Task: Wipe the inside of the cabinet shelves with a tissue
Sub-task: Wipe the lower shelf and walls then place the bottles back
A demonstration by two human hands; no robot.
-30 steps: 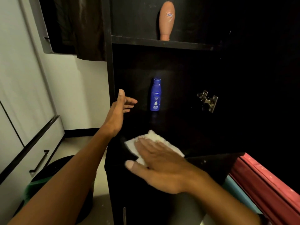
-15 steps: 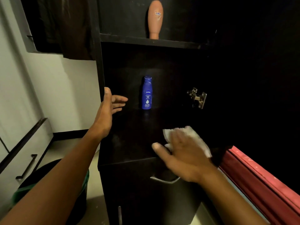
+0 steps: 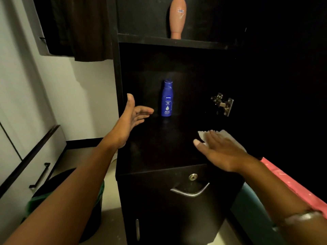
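A white tissue [image 3: 228,136] lies flat on the dark lower shelf [image 3: 159,147] of the black cabinet, at the shelf's right side. My right hand [image 3: 219,151] presses on it with straight fingers and covers most of it. My left hand [image 3: 132,117] hovers over the shelf's left side beside the cabinet's left wall, fingers straight, holding nothing. A blue lotion bottle [image 3: 167,100] stands upright at the back of this shelf, just right of my left fingertips. A peach bottle [image 3: 177,17] stands cap-down on the upper shelf [image 3: 169,41].
A metal hinge [image 3: 223,104] sits on the cabinet's right inner wall. Below the shelf is a drawer with a keyhole [image 3: 192,177] and a metal handle [image 3: 189,191]. A dark bin with a green liner [image 3: 46,197] stands on the floor at left. A pink edge [image 3: 292,184] runs at right.
My right hand has slid the tissue from the shelf's left front across to its right side. My left hand has stayed near the cabinet's left wall.
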